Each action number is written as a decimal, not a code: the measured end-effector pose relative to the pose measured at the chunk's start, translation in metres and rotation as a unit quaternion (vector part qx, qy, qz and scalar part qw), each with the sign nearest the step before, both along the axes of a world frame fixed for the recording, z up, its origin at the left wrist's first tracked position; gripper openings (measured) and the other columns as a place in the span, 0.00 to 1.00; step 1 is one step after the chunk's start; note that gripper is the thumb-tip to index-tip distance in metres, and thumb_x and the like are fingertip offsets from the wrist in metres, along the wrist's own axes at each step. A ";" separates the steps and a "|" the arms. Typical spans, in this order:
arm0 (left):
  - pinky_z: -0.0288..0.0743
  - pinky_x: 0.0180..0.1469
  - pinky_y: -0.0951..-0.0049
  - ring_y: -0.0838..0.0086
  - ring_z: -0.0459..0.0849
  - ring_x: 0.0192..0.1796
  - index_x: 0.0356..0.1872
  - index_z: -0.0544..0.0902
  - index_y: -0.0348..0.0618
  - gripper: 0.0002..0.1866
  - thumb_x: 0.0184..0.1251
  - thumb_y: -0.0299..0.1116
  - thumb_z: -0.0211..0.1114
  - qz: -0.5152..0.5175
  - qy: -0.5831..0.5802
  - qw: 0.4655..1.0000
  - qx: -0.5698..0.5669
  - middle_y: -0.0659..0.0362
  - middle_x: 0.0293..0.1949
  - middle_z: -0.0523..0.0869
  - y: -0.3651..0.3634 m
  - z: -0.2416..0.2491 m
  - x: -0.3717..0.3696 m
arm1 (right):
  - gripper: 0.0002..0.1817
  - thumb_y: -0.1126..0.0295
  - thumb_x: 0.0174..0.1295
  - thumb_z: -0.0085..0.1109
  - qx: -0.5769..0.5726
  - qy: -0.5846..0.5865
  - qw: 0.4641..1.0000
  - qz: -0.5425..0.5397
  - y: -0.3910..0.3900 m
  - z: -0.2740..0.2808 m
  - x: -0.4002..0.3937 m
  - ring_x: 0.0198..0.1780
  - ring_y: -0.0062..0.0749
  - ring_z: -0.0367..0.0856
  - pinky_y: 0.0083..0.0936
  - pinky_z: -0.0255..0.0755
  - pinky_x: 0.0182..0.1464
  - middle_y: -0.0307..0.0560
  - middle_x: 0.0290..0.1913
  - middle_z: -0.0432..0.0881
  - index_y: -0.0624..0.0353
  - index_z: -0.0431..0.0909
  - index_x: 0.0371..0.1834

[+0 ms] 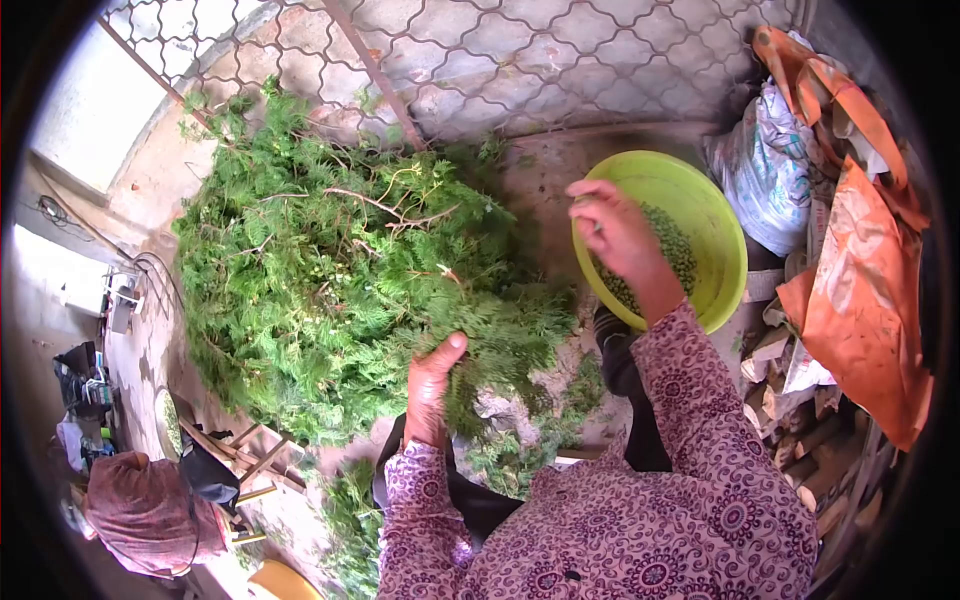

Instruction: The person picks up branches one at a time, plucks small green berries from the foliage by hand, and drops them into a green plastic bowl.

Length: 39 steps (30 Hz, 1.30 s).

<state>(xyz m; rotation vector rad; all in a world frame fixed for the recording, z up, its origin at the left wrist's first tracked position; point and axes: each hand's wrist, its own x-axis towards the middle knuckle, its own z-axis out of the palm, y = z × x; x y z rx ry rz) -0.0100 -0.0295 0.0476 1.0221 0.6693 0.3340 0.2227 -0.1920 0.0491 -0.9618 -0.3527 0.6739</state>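
Observation:
My left hand (430, 388) is closed around a leafy evergreen sprig (500, 335), thumb on top, at the near right side of a big heap of green branches (300, 300). Over the lime-green basin (715, 185) is my right hand (615, 232), its fingers curled together. Whatever those fingers hold, if anything, is too small to make out. Many small round green seed cones (672, 240) lie in the basin, partly hidden by my right hand and wrist.
A wire mesh screen (560, 65) runs along the far side. An orange bag (860, 300), a white sack (765, 170) and stacked firewood (810, 450) line the right. Cut sprigs (350, 520) lie near my feet. At lower left is a cloth-covered object (150, 510).

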 end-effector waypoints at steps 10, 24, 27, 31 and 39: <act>0.74 0.44 0.68 0.67 0.79 0.41 0.44 0.75 0.36 0.21 0.57 0.43 0.62 0.079 -0.102 0.982 -0.137 0.54 0.41 0.80 0.023 0.008 -0.013 | 0.24 0.60 0.50 0.58 -0.468 -0.431 0.770 -0.043 0.004 -0.043 0.006 0.45 0.42 0.77 0.31 0.70 0.48 0.58 0.44 0.78 0.60 0.73 0.49; 0.73 0.45 0.71 0.70 0.79 0.41 0.50 0.72 0.35 0.22 0.55 0.34 0.64 -0.071 0.000 0.997 -0.009 0.55 0.42 0.80 -0.020 -0.017 -0.046 | 0.14 0.64 0.59 0.50 -0.130 -0.299 0.913 0.244 0.115 -0.155 -0.124 0.34 0.23 0.77 0.24 0.71 0.38 0.44 0.37 0.80 0.61 0.75 0.43; 0.70 0.45 0.78 0.81 0.76 0.40 0.43 0.79 0.38 0.14 0.55 0.29 0.65 -0.278 0.050 0.954 0.101 0.66 0.36 0.81 -0.039 -0.033 -0.059 | 0.08 0.70 0.57 0.51 -0.290 -0.049 0.881 0.370 0.111 -0.120 -0.137 0.23 0.22 0.74 0.22 0.66 0.26 0.41 0.25 0.79 0.63 0.76 0.32; 0.71 0.43 0.80 0.81 0.76 0.37 0.42 0.79 0.35 0.13 0.55 0.28 0.64 -0.273 -0.002 0.956 0.112 0.63 0.33 0.81 -0.057 -0.037 -0.070 | 0.11 0.71 0.55 0.54 -0.218 0.041 0.912 0.344 0.070 -0.096 -0.142 0.23 0.23 0.75 0.16 0.66 0.23 0.43 0.24 0.77 0.63 0.73 0.40; 0.73 0.36 0.80 0.78 0.79 0.32 0.43 0.77 0.35 0.14 0.57 0.29 0.64 0.102 0.019 0.994 0.031 0.55 0.33 0.82 -0.047 -0.066 -0.092 | 0.21 0.75 0.57 0.52 -0.112 0.043 0.960 0.253 0.014 -0.064 -0.138 0.24 0.23 0.77 0.15 0.67 0.23 0.45 0.29 0.78 0.64 0.64 0.55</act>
